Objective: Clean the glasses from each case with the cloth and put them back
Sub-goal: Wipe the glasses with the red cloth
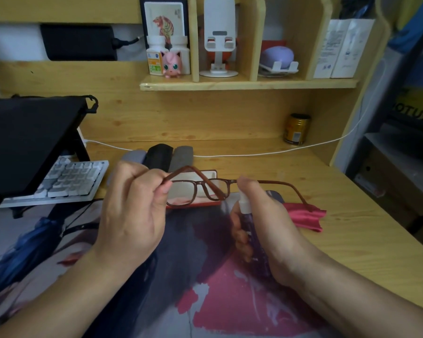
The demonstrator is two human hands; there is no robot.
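Observation:
My left hand (132, 211) pinches the left hinge of brown-framed glasses (205, 189), held in the air above the desk with both temples unfolded. In my right hand (261, 225) a small purple spray bottle (246, 215) stands upright, its white nozzle just below the right lens and my thumb on top. Behind the glasses lies an open case (205, 175) with a red rim and white lining. A red cloth (305, 217) lies crumpled on the desk to the right. Three closed cases, light grey (132, 156), black (159, 156) and dark grey (182, 156), stand in a row further back.
A printed desk mat (205, 289) covers the near desk. A white keyboard (71, 180) and a black stand (27, 140) sit at left. A gold can (296, 129) and a white cable (254, 153) lie at the back. Shelves above hold bottles and a phone stand.

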